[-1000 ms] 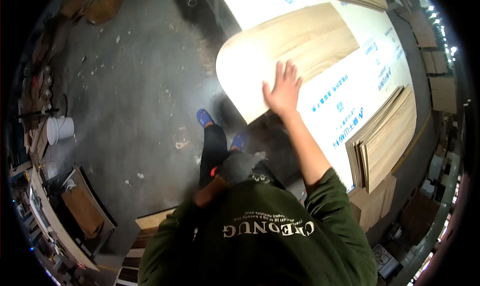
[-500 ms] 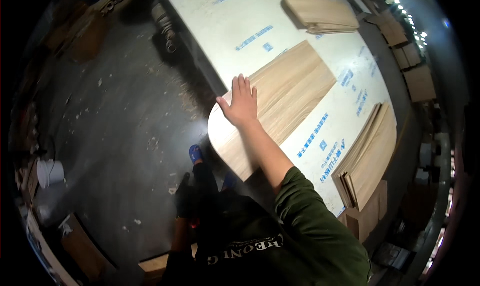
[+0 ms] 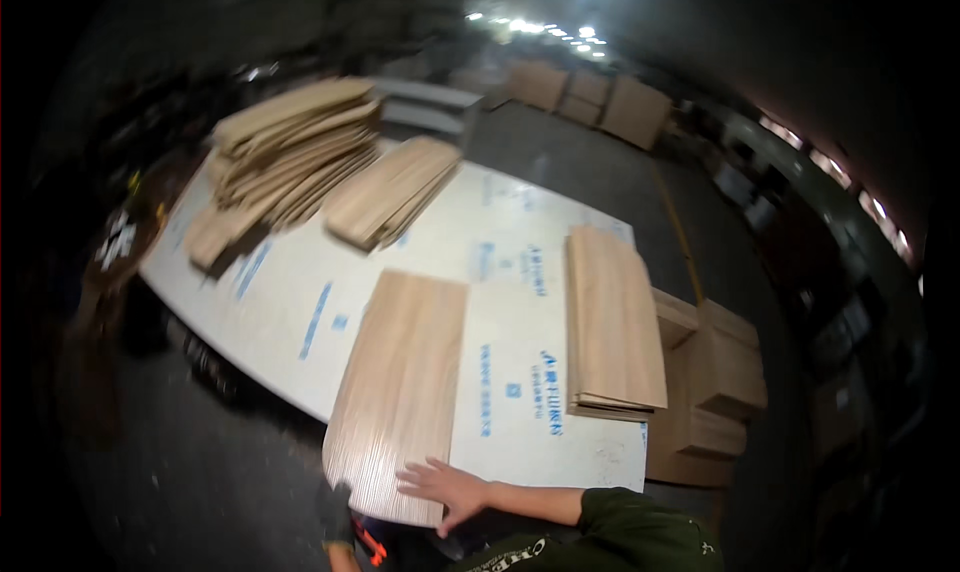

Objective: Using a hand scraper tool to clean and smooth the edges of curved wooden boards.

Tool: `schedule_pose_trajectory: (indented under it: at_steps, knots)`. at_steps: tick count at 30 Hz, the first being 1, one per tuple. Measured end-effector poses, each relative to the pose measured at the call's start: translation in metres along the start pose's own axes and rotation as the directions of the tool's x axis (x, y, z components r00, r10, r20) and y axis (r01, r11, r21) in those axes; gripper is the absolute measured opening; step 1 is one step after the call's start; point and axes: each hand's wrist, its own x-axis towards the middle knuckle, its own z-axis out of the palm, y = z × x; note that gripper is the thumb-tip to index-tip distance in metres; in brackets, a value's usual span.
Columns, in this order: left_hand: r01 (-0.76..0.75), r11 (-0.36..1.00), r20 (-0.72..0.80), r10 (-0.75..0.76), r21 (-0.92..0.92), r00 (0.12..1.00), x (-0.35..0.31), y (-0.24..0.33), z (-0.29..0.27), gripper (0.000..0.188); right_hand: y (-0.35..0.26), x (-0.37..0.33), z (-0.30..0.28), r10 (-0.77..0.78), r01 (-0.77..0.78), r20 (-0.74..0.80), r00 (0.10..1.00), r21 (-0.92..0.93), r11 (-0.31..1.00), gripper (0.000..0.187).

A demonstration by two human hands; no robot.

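Note:
A wood-grain panel lies flat on the white table, its near end reaching past the table's edge. On that near end rests my bare right hand, fingers spread and holding nothing. My left hand, in a dark glove, is at the panel's near left corner; blur and darkness hide its fingers, and I cannot tell if it grips the edge. Just beside it shows an orange-red object, too blurred to name.
A stack of wood-grain panels lies at the table's right. At the far side are a smaller stack and a tall, uneven pile of panels. Brown cardboard boxes stand beyond the right edge.
The view has turned and lifted, showing more of the far table. My right hand stays flat on the panel, now nearer its right edge. My left hand has come up to the panel's corner.

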Motion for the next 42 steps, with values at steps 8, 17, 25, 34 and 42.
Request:
schedule_pose_trajectory:
  at_steps: [8,17,25,34,42]
  knots:
    - [0.336,0.774,0.353,-0.156,-0.536,0.922,-0.04,0.173,-0.01,0.07,0.056,-0.022,-0.107,-0.228,0.127,-0.606,0.762,-0.206,0.97,0.053]
    - [-0.176,0.984,0.079,0.177,-0.018,0.981,-0.066,0.225,0.008,0.056,-0.068,-0.107,-0.335,0.154,0.25,-0.977,0.151,0.188,0.95,0.026]
    - [0.248,0.942,0.201,-0.204,-0.226,0.958,-0.088,0.127,-0.051,0.048,0.013,-0.17,-0.323,0.539,0.905,-0.838,0.088,0.294,0.309,0.051]
    - [0.263,0.882,0.025,-0.275,-0.391,0.961,-0.152,0.108,-0.04,0.049,0.153,-0.093,-0.148,0.923,0.739,-0.334,0.193,0.668,0.087,0.045]
    - [0.317,0.894,-0.164,-0.381,-0.317,0.91,-0.227,0.059,-0.072,0.048,0.182,-0.037,-0.008,0.926,0.579,-0.056,0.374,0.794,-0.186,0.037]
